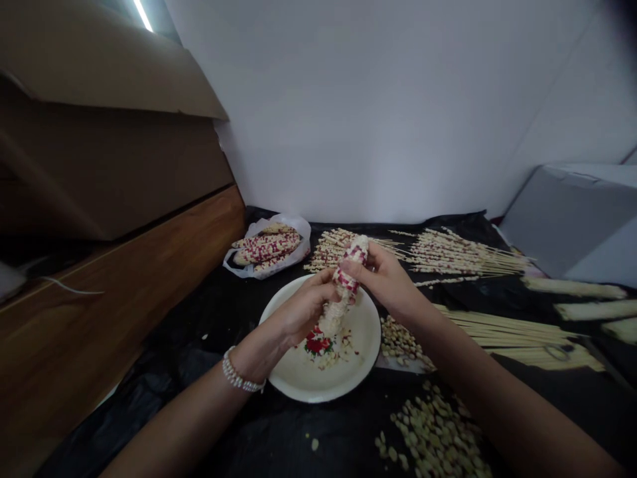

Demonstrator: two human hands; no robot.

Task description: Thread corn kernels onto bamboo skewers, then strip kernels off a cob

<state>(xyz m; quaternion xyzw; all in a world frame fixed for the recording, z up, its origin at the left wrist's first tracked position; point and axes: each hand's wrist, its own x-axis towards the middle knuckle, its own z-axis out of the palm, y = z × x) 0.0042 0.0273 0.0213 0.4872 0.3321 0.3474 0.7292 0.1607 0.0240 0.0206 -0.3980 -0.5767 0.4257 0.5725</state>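
Both my hands hold one corn cob (332, 317) tilted above a white enamel plate (283, 382). Its lower part is stripped to pale white, while red and white kernels remain near the upper end. My left hand (303, 305) grips the cob's middle from the left, a beaded bracelet (237, 375) round the wrist. My right hand (381, 269) is closed round the upper part, thumb pressed on the kernels. On the plate are a printed red flower (317, 342) and a few loose kernels and bits. Some fingers are hidden behind the cob.
A plastic bag of speckled corn cobs (269, 251) lies back left. Kernel-covered sticks (448, 252) lie at the back, bare sticks (527, 335) at right. Loose pale seeds (432, 431) lie front right. A cardboard box (114, 153) is at left, a white box (577, 219) at right.
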